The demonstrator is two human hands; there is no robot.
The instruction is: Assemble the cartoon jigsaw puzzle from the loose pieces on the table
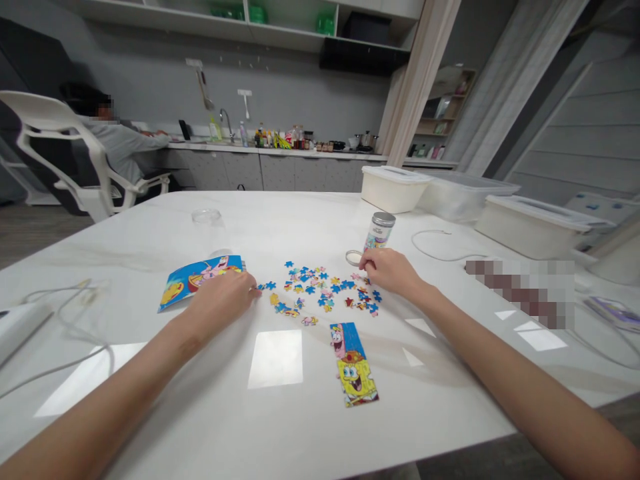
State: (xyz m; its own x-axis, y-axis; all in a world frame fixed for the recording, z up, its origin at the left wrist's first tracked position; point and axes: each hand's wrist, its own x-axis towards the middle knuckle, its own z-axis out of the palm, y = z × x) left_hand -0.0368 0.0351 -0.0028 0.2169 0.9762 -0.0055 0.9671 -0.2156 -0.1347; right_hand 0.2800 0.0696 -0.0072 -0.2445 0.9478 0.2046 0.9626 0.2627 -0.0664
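Observation:
Several loose jigsaw pieces, mostly blue, lie scattered in the middle of the white table. My left hand rests at the left edge of the scatter, fingers curled, fingertips at a blue piece. My right hand is at the right edge, fingers pinched over pieces; what they hold is hidden. A joined strip of cartoon puzzle lies nearer me. A cartoon picture card lies partly under my left hand. A small tin with a silver lid stands behind my right hand.
White lidded boxes stand at the far right, with a white cable beside them. A clear dish sits far left; a white device with cables lies at the left edge. A person sits at the kitchen counter beyond a white chair.

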